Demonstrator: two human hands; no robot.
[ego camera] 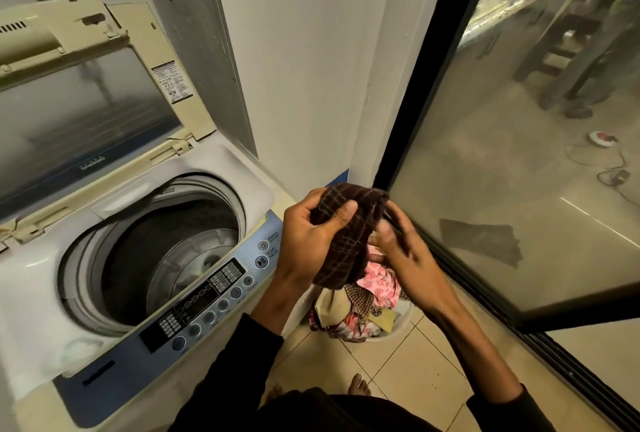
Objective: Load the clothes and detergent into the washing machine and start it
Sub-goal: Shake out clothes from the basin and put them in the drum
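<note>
A dark checked cloth [349,230] is gripped by the curled left hand [308,234] and touched by the looser right hand [401,251], above the basket [398,331]; the open washer [145,251] stands left.

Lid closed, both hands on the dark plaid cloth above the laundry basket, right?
Not quite: the head view shows the washing machine lid raised, drum exposed. The rest holds: left hand and right hand hold the dark plaid cloth above the laundry basket.
</note>
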